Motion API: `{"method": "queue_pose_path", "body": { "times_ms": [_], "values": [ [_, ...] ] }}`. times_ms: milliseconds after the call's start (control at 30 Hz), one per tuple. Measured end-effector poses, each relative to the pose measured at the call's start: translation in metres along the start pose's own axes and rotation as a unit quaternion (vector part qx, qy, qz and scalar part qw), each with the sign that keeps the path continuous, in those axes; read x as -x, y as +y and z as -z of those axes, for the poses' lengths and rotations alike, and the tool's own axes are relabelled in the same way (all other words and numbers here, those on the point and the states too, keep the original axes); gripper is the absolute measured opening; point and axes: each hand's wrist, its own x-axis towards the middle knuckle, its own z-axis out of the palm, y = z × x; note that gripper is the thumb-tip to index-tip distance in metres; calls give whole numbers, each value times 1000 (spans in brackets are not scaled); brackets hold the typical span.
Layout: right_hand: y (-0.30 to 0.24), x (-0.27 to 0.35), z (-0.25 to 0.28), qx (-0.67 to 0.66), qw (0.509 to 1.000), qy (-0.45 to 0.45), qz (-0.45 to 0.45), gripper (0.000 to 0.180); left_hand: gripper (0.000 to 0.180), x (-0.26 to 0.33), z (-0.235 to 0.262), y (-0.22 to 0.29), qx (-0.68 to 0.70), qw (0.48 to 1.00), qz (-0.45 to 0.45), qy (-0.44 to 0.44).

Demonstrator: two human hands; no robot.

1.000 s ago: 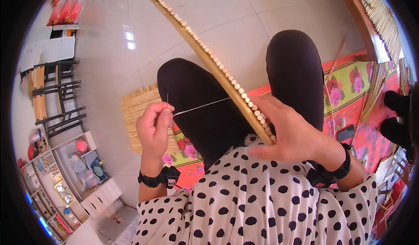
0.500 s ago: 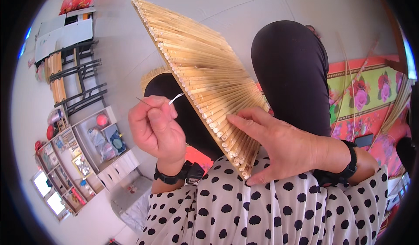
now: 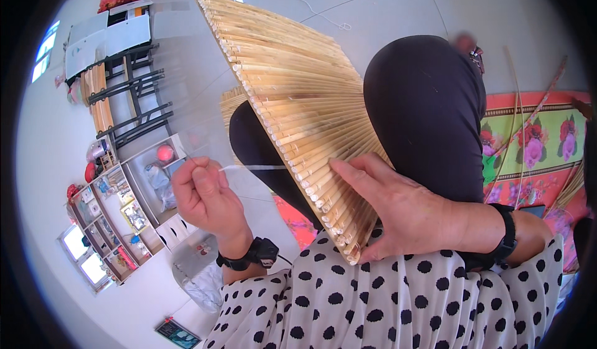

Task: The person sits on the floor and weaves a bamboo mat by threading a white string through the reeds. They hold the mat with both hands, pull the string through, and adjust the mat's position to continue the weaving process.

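The spotted shirt [image 3: 385,299] fills the lower edge, cut off there. Above it, the right hand [image 3: 410,209] lies with fingers spread on the reed mat [image 3: 292,94], thumb at its lower corner; its palm side is out of sight, so I cannot tell whether it grips. The mat leans across the lap, its underside hidden. The left hand [image 3: 208,193] is closed in a pinch on a white thread [image 3: 255,167] running to the mat's edge — where it joins is unclear. Behind the mat, the left leg [image 3: 261,140] is mostly covered, and a second mat [image 3: 231,103] shows only a strip. The floral cloth [image 3: 547,144] runs out of view at right — beyond, at left, the shelf unit [image 3: 118,259] looks small and bent.
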Motion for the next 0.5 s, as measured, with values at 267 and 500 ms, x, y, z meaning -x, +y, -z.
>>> {"method": "queue_pose_path", "body": {
  "times_ms": [267, 500],
  "values": [
    [2, -6, -6, -7, 1000, 5, -2, 118, 16, -16, 24, -26, 84, 990, 92, -60],
    [4, -21, -10, 16, 1000, -10, -18, 111, 16, 6, 31, -73, 233, 950, 200, -48]
  ]
}}
